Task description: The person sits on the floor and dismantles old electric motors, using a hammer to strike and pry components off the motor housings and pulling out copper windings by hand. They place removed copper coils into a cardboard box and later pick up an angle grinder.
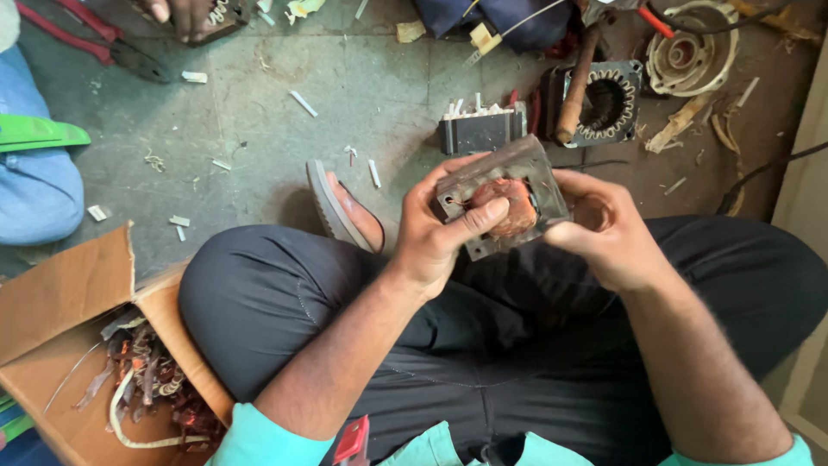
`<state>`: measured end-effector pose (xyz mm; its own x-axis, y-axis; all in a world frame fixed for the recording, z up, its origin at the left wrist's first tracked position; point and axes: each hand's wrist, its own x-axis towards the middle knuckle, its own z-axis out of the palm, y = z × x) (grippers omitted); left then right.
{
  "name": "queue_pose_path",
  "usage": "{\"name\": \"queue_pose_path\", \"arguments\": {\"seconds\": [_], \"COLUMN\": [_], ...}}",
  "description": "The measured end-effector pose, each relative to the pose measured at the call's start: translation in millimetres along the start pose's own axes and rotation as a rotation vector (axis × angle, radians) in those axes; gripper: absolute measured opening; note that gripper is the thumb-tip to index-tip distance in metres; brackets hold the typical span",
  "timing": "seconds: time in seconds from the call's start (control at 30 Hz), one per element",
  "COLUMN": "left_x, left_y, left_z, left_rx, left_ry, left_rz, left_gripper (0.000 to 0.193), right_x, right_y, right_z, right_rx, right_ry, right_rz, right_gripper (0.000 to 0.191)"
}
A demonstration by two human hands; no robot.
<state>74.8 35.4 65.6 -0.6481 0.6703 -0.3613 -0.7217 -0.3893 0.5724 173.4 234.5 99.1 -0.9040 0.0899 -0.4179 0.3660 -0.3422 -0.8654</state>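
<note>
Stator (500, 205) with copper coil sits clamped in both grips: left hand (435, 233) holds its near edge, thumb across the coil; right hand (604, 233) closed on its right side.

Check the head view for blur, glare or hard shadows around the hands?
Head view: soft, even daylight with no glare; the square motor stator held by the left hand and right hand is fairly sharp, with slight softness on the right fingers; a soft shadow lies under the sandal; wide-angle stretch at the edges bends the cardboard box.
</note>
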Motion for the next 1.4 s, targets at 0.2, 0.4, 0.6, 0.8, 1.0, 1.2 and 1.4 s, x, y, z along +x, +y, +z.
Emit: {"name": "queue_pose_path", "arguments": {"seconds": [0.2, 0.4, 0.6, 0.8, 1.0, 1.2, 1.4], "left_x": [-3.2, -4.1, -4.1, -2.4, -1.4, -0.7, 1.7], "left_y": [5.4, 3.6, -1.5, 0.2, 4.1, 1.9, -6.7], "left_z": [3.9, 1.1, -1.9, -2.6, -2.0, -2.7, -2.8], "left_rx": [0.212, 0.18, 0.223, 0.264, 0.289, 0.264, 0.164], "left_ry": [0.018, 0.024, -0.015, -0.025, -0.027, -0.013, 0.077], "left_rz": [0.046, 0.024, 0.047, 0.067, 0.078, 0.055, -0.031], "left_gripper": [0.052, 0.061, 0.063, 0.062, 0.063, 0.061, 0.059], "right_x": [-2.5, 0.0, 2.8, 1.2, 2.4, 3.7, 3.2], "right_y": [-3.2, -0.8, 11.5, 13.1, 13.3, 12.7, 18.4], "right_z": [-3.6, 1.3, 3.5, 0.8, 2.9, 8.2, 5.9], "right_rx": [-0.251, -0.114, 0.049, 0.018, 0.027, -0.027, -0.03], "right_ry": [-0.003, -0.035, 0.136, 0.149, 0.144, 0.186, 0.253], "right_rz": [-0.09, -0.148, -0.04, -0.063, -0.058, -0.058, 0.013], "right_gripper": [0.097, 0.084, 0.052, 0.048, 0.049, 0.05, 0.045]}}
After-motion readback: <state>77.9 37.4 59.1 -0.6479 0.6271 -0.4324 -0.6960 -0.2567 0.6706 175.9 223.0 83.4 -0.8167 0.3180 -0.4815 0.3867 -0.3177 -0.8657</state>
